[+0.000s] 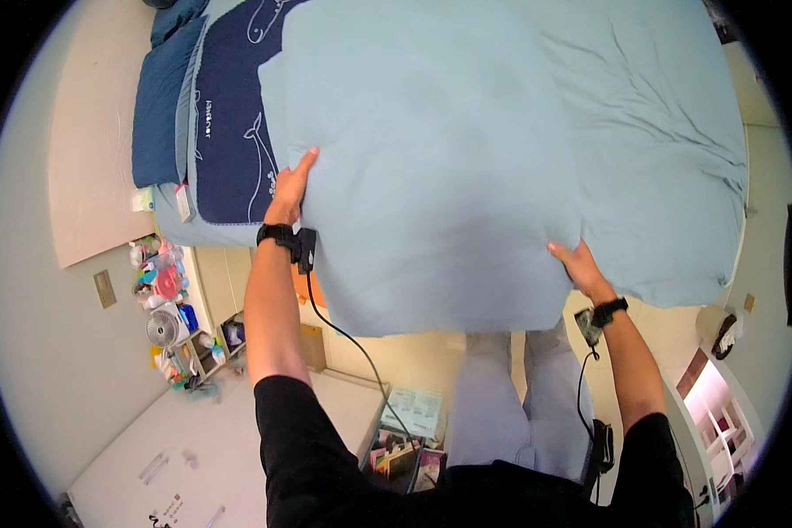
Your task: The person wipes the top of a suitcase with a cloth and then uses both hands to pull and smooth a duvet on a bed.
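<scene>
A light blue blanket (429, 191) spreads before me over the bed, its near part hanging in front of my legs. My left hand (292, 186) grips its left edge, thumb on top and fingers hidden behind the cloth. Farther right and lower, my right hand (579, 265) holds the other side the same way, its fingers also out of sight. Beneath the blanket's left edge, a navy whale-print cover (230, 155) shows. Light blue wrinkled bedding (660, 152) stretches to the right of the blanket.
Dark blue pillows (162, 112) lie at the bed's left end, near a small box (185, 203). A white fan (164, 327) stands among bottles along the left wall. Books fill a crate (396, 455) beside my legs. A cable (353, 340) trails from my left wrist.
</scene>
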A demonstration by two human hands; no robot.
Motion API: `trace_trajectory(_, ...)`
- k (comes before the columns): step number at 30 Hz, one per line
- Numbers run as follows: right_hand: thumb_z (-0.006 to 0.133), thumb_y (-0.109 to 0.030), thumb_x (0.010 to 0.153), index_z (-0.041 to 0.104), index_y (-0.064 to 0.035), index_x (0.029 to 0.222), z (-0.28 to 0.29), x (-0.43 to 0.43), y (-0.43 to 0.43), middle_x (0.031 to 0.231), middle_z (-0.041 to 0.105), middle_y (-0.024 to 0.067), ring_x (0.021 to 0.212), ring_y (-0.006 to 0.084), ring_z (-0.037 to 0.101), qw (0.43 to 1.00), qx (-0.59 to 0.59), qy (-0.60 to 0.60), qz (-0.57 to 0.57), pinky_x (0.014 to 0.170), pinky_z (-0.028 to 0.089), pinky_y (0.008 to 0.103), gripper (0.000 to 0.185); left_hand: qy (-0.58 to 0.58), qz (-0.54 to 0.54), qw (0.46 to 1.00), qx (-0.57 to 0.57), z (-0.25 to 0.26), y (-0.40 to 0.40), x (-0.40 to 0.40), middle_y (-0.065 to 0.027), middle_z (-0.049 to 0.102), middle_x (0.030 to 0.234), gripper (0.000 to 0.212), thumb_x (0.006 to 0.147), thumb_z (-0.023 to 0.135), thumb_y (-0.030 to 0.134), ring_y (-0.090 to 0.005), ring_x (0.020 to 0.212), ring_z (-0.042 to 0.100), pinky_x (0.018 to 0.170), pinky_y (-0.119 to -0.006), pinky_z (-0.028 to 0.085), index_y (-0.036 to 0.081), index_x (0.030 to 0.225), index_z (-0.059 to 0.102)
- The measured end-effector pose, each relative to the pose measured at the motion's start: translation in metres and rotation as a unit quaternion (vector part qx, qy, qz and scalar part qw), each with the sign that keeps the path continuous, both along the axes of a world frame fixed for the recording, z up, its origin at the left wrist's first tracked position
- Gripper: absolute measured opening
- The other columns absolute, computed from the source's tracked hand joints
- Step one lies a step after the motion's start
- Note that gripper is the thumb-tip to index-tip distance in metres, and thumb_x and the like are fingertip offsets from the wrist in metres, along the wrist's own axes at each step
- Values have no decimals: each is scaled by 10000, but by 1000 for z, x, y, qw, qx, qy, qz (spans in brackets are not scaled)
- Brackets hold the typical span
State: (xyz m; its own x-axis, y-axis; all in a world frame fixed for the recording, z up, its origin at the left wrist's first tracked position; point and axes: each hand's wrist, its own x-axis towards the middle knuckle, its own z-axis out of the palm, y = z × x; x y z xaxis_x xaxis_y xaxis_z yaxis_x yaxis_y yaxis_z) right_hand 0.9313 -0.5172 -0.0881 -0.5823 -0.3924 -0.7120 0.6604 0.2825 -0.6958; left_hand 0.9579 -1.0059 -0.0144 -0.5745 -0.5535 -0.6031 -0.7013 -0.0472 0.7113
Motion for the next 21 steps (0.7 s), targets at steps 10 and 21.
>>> trace_trajectory(10, 524, -326, 833, 140, 13, 1346, 84, -9, -6, 1353, 251, 175, 1191, 258, 344, 992, 103, 53, -42, 979, 285, 344, 726, 61, 42, 986, -151, 25, -10, 60, -106, 599, 909, 419, 794, 611, 273, -130, 772, 543, 702, -263, 442, -93, 991, 558)
trace_trajectory(21, 631, -578, 655, 86, 113, 1311, 9, -62, -59, 1311, 265, 283, 1215, 305, 320, 982, 157, -87, -66, 989, 285, 359, 1097, -34, 99, 977, 184, -44, -35, 89, -145, 439, 1234, 789, 799, 386, 626, -263, 1110, 451, 922, -365, 392, 6, 1282, 317)
